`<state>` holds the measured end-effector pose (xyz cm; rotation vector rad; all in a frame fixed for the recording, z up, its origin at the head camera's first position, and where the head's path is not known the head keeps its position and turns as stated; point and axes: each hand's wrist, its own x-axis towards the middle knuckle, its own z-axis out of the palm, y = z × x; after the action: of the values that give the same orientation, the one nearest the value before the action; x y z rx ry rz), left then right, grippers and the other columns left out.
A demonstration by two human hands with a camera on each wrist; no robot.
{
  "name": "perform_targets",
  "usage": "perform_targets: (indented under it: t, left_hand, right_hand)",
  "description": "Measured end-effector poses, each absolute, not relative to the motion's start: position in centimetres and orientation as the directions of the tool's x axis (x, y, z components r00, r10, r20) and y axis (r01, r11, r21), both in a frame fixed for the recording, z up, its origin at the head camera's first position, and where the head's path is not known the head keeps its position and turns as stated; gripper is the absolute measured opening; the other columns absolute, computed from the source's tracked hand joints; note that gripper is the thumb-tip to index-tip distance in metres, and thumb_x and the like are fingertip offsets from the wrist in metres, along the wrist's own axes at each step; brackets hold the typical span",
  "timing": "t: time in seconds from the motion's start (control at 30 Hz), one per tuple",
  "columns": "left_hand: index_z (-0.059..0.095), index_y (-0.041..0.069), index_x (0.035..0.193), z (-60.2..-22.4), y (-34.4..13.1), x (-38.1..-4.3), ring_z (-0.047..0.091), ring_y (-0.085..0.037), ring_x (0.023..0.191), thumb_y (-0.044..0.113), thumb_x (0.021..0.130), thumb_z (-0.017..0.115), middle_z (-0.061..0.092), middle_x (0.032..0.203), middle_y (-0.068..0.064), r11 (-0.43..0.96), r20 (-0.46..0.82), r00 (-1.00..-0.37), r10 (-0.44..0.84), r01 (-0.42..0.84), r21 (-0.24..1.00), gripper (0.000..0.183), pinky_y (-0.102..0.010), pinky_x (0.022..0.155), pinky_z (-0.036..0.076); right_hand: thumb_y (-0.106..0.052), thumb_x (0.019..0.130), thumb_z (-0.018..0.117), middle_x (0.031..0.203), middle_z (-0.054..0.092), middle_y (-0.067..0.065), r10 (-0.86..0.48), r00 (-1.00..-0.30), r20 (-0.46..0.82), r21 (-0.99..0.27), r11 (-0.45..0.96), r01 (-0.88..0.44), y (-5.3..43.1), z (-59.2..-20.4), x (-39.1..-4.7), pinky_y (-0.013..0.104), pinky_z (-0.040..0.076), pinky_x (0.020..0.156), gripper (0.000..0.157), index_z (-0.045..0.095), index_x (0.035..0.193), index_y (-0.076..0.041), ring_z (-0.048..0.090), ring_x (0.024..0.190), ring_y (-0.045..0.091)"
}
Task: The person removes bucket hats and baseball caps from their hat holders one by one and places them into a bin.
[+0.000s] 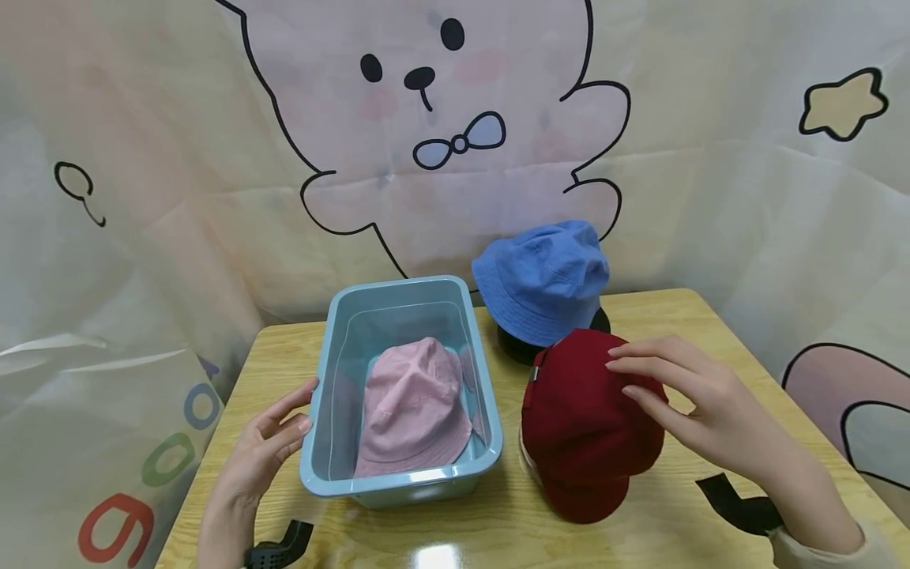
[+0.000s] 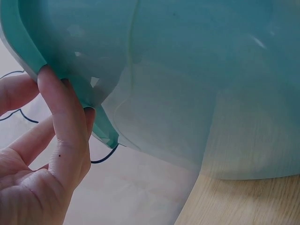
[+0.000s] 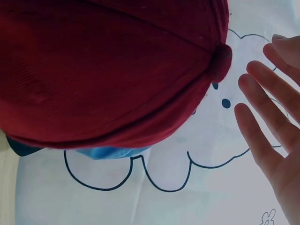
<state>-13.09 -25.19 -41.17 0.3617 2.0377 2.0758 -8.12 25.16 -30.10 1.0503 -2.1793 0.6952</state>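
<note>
A light blue plastic tub (image 1: 327,466) stands on the table with a pink bucket hat (image 1: 415,403) inside, crown up. At its left rim is my left hand (image 1: 263,446), fingertips touching the edge; the left wrist view shows these fingers (image 2: 63,112) against the tub wall (image 2: 154,93). To the right of the tub sits a red baseball cap (image 1: 590,411), its brim toward me. My right hand (image 1: 700,395) is over the cap's right side, fingers loosely bent and holding nothing. In the right wrist view, the fingers (image 3: 255,126) are spread, apart from the cap's top button (image 3: 220,63).
Behind the red cap, a blue bucket hat (image 1: 547,276) sits on top of a black hat (image 1: 515,344). A pale edge shows beneath the red cap. The wooden table (image 1: 675,332) is bordered at the back and sides by a printed cloth (image 1: 711,197).
</note>
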Motion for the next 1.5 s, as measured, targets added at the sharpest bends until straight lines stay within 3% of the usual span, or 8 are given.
perform_targets:
  t: [0.77,1.13,1.5]
  left_hand:
    - [0.038,0.002,0.146,-41.0,-25.1,-13.1,0.066,-0.007,0.101,0.002,0.097,0.05,0.056,0.126,0.009,0.011,0.008,-0.957,0.289,0.011,1.0,0.051,-0.024,0.087,0.054]
    - [0.037,0.001,0.146,-41.0,-25.0,-13.0,0.066,-0.007,0.1,0.002,0.096,0.05,0.056,0.126,0.008,-0.001,0.008,-0.957,0.291,0.008,1.0,0.051,-0.024,0.087,0.055]
    - [0.037,0.001,0.146,-41.1,-25.1,-13.0,0.066,-0.007,0.1,0.002,0.096,0.05,0.057,0.126,0.008,0.0,0.005,-0.958,0.286,0.005,1.0,0.052,-0.024,0.087,0.055]
  right_hand:
    - [-0.044,0.094,0.055,0.117,0.063,0.013,-0.413,-0.574,0.707,-0.252,0.611,-0.751,26.6,-32.9,-6.5,0.006,0.036,0.1,0.05,0.068,0.112,0.001,0.051,0.117,0.007]
    - [-0.048,0.091,0.058,0.125,0.06,0.012,-0.405,-0.634,0.658,-0.277,0.653,-0.705,27.4,-34.0,-6.2,0.005,0.034,0.102,0.053,0.066,0.119,-0.004,0.049,0.122,0.007]
    - [-0.046,0.091,0.058,0.122,0.062,0.013,-0.381,-0.615,0.69,-0.292,0.631,-0.719,27.2,-34.3,-6.1,0.008,0.034,0.103,0.052,0.068,0.114,-0.001,0.05,0.121,0.008]
